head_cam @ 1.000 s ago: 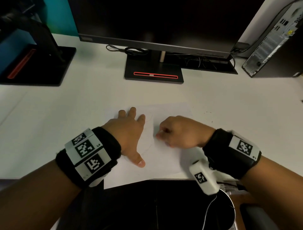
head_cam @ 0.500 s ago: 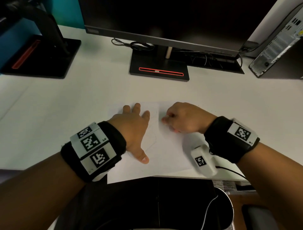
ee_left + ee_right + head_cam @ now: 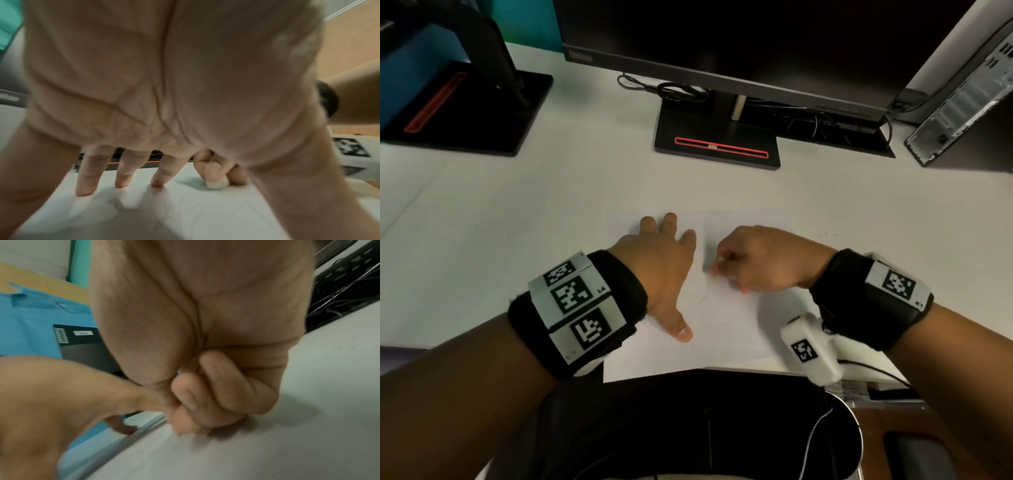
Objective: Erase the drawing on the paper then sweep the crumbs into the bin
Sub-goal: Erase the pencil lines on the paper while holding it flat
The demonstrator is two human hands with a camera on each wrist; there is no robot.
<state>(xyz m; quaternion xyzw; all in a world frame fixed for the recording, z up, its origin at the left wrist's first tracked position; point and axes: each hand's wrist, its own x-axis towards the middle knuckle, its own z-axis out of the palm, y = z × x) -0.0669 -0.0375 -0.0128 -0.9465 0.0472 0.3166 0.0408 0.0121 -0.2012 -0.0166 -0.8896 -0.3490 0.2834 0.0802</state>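
Right hand (image 3: 763, 262) (pinching eraser (image 3: 216, 184)) now farther up the paper (image 3: 722, 335).

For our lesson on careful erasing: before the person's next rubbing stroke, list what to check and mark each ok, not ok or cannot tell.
1. Left hand presses flat on the paper: ok.
2. Right hand pinches the eraser: ok.
3. Eraser touches the paper: ok.
4. Pencil line all erased: not ok, a faint curve remains.
5. Bin within reach below the desk edge: ok.
6. Crumbs gathered: cannot tell.

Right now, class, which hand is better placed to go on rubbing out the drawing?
The right hand: it pinches the eraser on the paper, while the left hand lies flat, pinning the sheet.
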